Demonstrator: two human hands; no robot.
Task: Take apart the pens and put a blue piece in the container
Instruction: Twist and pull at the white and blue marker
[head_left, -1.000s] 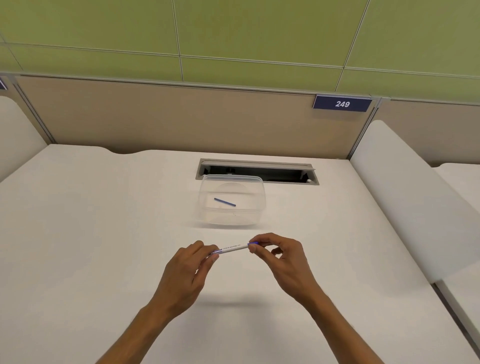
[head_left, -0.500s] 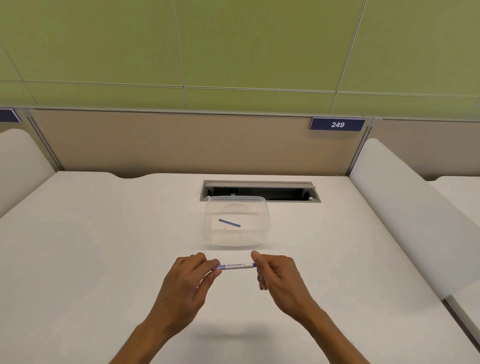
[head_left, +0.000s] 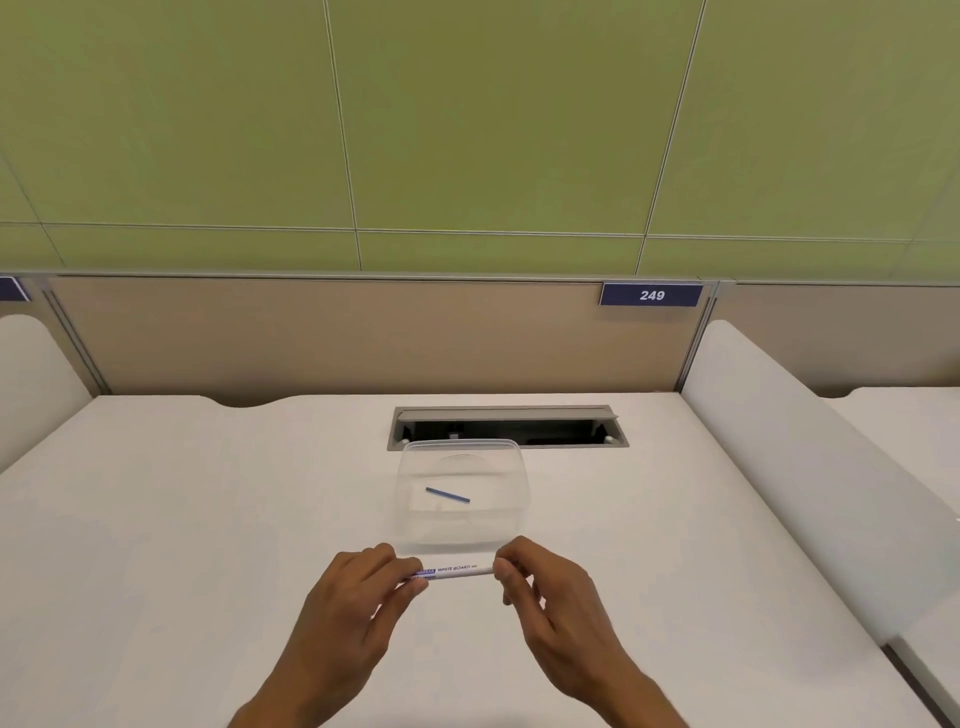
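Whiteboard marker (head_left: 457, 569): level, pinched at each end between left hand (head_left: 358, 597) and right hand (head_left: 545, 587) fingers, seemingly for pulling apart. Clear container (head_left: 511, 467), beyond fingertips on desk (head_left: 208, 519), holds blue piece (head_left: 447, 494).

The pen (head_left: 456, 570) I hold reads "WHITE BOARD" (its blue label beside that is too blurred to read), and the blue plate (head_left: 651, 295) on the partition (head_left: 332, 332) says "249".

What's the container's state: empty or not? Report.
Not empty: one blue piece lies on the floor of the clear, lidless container.
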